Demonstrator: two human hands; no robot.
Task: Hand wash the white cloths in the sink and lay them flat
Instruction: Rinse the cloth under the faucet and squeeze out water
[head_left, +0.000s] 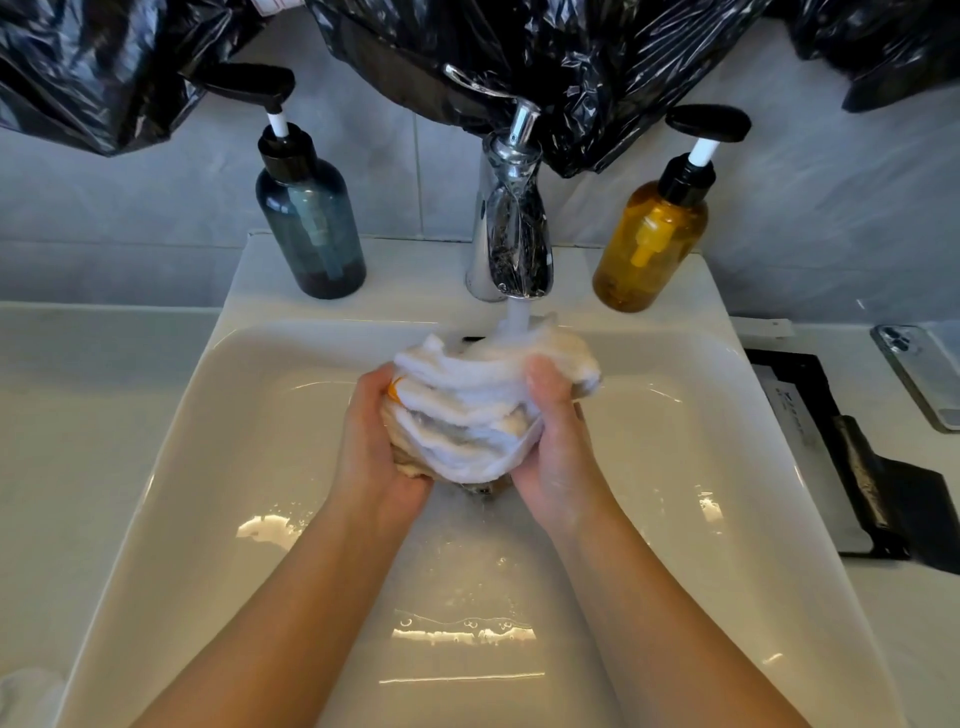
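Cloth (467, 415) wadded, far side hidden

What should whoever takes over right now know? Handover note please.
Left hand grips the white cloth bundle on its left side; right hand grips the right side.
Bundle is held above the sink, under the running faucet.
Done: cloths wet, washing under way.
Left: finish washing, shut off water, lay cloths flat.

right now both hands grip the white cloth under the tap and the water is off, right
No, the water is on: the head view shows it streaming from the tap onto the white cloth, gripped by the left hand and right hand.
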